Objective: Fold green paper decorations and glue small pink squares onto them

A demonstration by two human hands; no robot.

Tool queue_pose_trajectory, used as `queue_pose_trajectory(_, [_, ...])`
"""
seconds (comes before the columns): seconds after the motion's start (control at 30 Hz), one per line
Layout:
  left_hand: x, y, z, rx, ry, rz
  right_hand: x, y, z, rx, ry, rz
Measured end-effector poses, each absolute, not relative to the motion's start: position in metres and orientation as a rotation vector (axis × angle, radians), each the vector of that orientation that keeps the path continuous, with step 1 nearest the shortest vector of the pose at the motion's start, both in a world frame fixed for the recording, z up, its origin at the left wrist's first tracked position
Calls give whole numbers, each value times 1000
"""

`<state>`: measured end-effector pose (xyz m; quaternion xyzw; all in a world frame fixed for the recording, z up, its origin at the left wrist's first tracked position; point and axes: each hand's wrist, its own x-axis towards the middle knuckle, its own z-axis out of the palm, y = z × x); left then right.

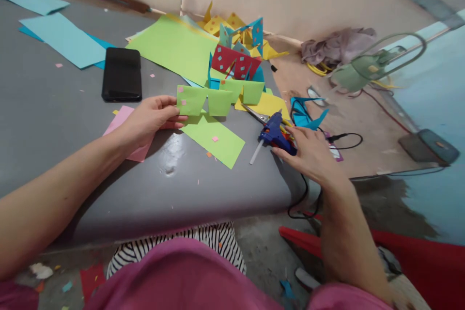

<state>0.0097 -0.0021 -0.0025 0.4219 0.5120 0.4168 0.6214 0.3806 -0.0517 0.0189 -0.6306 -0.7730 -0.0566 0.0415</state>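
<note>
My left hand (160, 114) pinches the left end of a notched light-green paper cutout (220, 102) with small pink squares stuck on its left end. Beneath the cutout lies a flat green paper piece (221, 143) with a loose pink square on it. My right hand (308, 152) has thumb and fingers about the handle of a blue glue gun (272, 131), at the table's right side. From the gun a clear glue stick (256, 151) pokes out toward me. Scissors (256, 114) with yellow handles lie partly under the gun.
Decorated paper cutouts, including a red one (236, 61), stand behind the green cutout. A black phone (122, 75) lies left, near light-blue sheets (69, 41). Pink paper (125, 118) is under my left forearm. A black cord (305, 193) hangs over the table's right edge.
</note>
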Motion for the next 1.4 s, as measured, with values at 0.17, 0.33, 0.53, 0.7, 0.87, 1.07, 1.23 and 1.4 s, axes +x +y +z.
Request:
queue_pose_trajectory(0.17, [8,-1,-6,998,1180,963,312,-58,44,-1605,-2299,75])
queue_pose_trajectory(0.33, [7,0,-9,1001,1174,981,252,-37,15,-1396,-2501,389])
queue_pose_trajectory(0.53, [8,0,-8,997,1143,959,250,-31,5,-1424,-2528,421])
queue_pose_trajectory(0.7, [9,1,-7,991,1151,962,249,-34,9,-1447,-2504,454])
queue_pose_trajectory(0.87, [10,0,-6,992,1162,967,248,-36,5,-1472,-2471,378])
queue_pose_trajectory(1.07, [9,0,-7,1012,1142,959,251,-39,-5,-1409,-2515,74])
queue_pose_trajectory(1.23, [10,0,-7,997,1171,966,250,-45,-7,-1339,-2549,-183])
queue_pose_trajectory(1.4, [10,-1,-5,1006,1173,956,246,-50,-6,-1337,-2586,-352])
